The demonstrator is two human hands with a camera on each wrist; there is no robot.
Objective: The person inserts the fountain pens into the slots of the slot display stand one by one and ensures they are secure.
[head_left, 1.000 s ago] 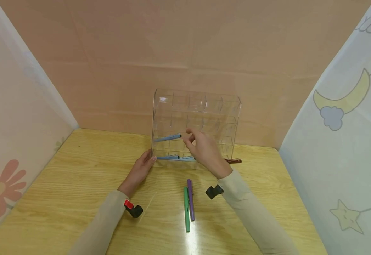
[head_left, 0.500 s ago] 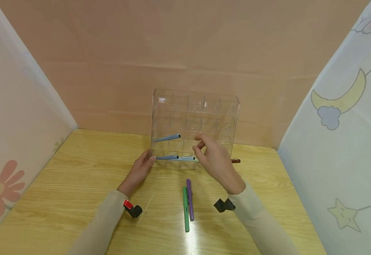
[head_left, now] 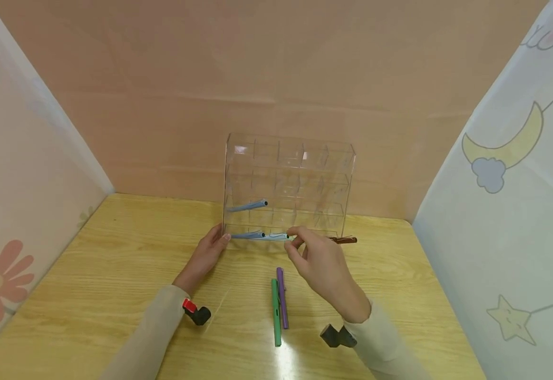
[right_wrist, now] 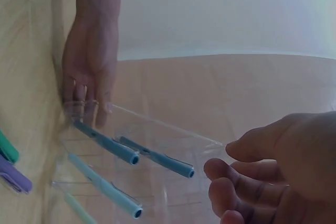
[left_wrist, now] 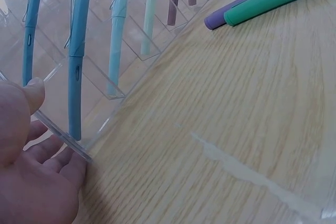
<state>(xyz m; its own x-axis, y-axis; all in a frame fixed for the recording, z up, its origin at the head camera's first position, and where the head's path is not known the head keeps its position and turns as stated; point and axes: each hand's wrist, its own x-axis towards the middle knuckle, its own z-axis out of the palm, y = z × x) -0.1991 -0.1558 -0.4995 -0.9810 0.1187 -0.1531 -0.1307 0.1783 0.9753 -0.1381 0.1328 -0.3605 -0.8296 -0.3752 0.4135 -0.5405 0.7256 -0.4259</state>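
A clear acrylic pen rack (head_left: 287, 168) stands towards the back of the table. My left hand (head_left: 209, 250) grips its lower left edge, thumb in front and fingers behind. Two blue pens lean in the left column: one blue pen (left_wrist: 76, 61) in the bottom row, another blue pen (head_left: 247, 205) a row above. Along the bottom row are also a light-blue pen (left_wrist: 118, 30), a pale green pen (left_wrist: 150, 11) and dark reddish-brown pens (head_left: 345, 240). My right hand (head_left: 324, 264) is before the bottom row, fingers loosely bent; in the right wrist view it holds nothing.
A green pen (head_left: 276, 314) and a purple pen (head_left: 282, 301) lie side by side on the wooden table (head_left: 114, 264), in front of the rack. An orange-brown backdrop (head_left: 171, 132) rises behind, with patterned white cloth (head_left: 490, 253) on the right.
My right hand has moved down and a little right, from beside the upper blue pen to the bottom row. My left hand keeps its grip on the rack. The pens look unmoved.
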